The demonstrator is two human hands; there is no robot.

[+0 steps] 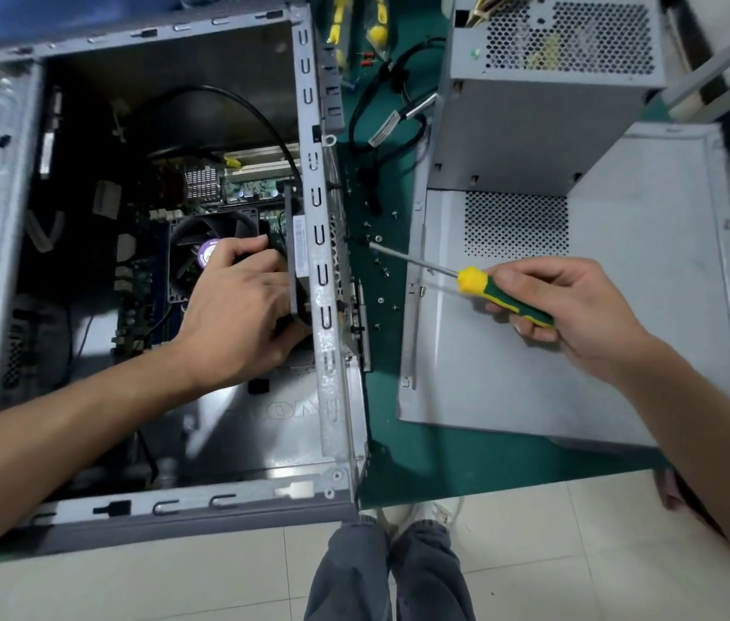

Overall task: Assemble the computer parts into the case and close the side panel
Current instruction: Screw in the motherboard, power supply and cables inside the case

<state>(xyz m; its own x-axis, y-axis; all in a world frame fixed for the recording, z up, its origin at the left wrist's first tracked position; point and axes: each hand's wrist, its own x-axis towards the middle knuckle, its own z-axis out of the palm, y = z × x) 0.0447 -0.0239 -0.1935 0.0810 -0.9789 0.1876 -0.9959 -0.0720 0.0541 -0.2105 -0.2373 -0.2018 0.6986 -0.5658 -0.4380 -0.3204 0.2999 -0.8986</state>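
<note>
Open case lies on its side on the left of the green desk, its near corner overhanging the desk edge above the tiled floor. Inside, one motherboard with one cooler fan near the middle; a black cable loops above it. Left hand reaches into the case, fingers curled around a dark fan-like part set against the right case wall; tight fit there, little room between cooler and wall. Narrow strip of bare desk between the case and the side panel; loose screws scattered in it, roughly ten, too small for an exact count. Black cable bundle and two bags with yellow parts at the far edge. Right hand is closed round the green-yellow handle of one screwdriver, the tip pointing left over the screws; touching one or not, cannot tell. Side panel lies flat on the right, near edge close to the desk edge. One power supply stands on its far end. Person's legs show below.
</note>
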